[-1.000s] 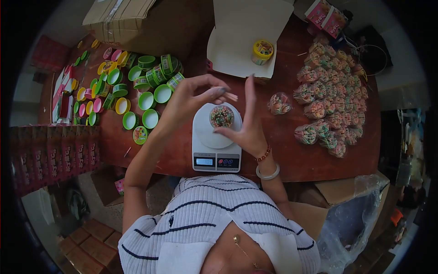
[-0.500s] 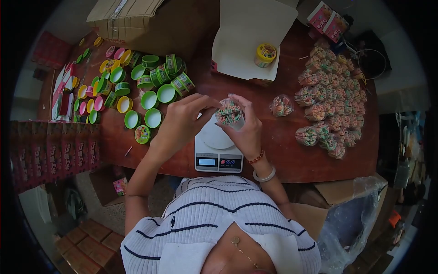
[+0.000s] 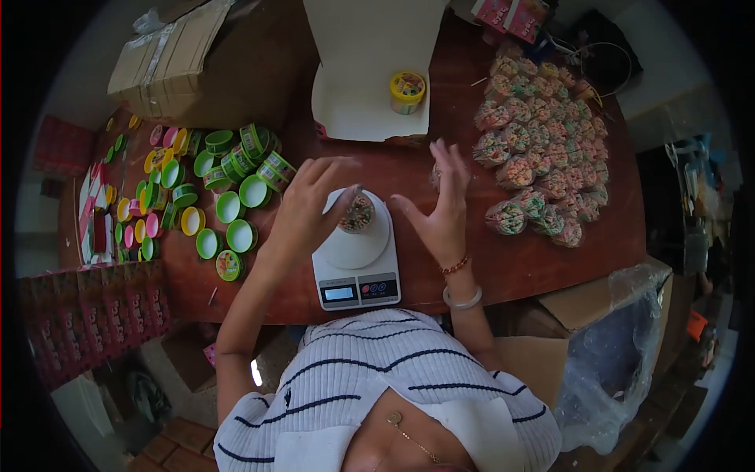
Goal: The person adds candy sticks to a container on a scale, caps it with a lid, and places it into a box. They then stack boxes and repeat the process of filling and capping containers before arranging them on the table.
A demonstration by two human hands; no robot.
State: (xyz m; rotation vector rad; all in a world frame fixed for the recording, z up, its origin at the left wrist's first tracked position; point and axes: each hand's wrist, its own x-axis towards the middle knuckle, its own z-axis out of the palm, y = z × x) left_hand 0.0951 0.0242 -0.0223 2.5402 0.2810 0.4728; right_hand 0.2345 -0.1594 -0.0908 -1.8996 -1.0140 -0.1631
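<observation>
A clear cup packed with thin colourful sticks [image 3: 358, 216] stands on the white plate of a digital kitchen scale [image 3: 340, 267]. Just left of that cup is my left hand [image 3: 308, 208], its fingers spread and holding nothing; the thumb overlaps the cup's edge from my viewpoint. My right hand [image 3: 442, 212] hovers to the right of the scale, thumb and fingers wide apart, with nothing in it. Behind its fingers, another filled cup [image 3: 435, 176] is mostly hidden. The scale's small display is lit, but its reading is too small to make out.
Many filled clear cups [image 3: 543, 134] crowd the table's right side. Green, yellow and pink lids or tubs [image 3: 228, 206] are scattered at left. A yellow-lidded tub [image 3: 407, 93] sits in an open white box [image 3: 334, 110]. A large carton [image 3: 157, 79] stands behind; pink packets [image 3: 102, 315] line the left.
Both hands have let go of the stick-filled cup and moved apart. The cup now rests on the scale. My view has shifted, so the table's contents sit differently in frame.
</observation>
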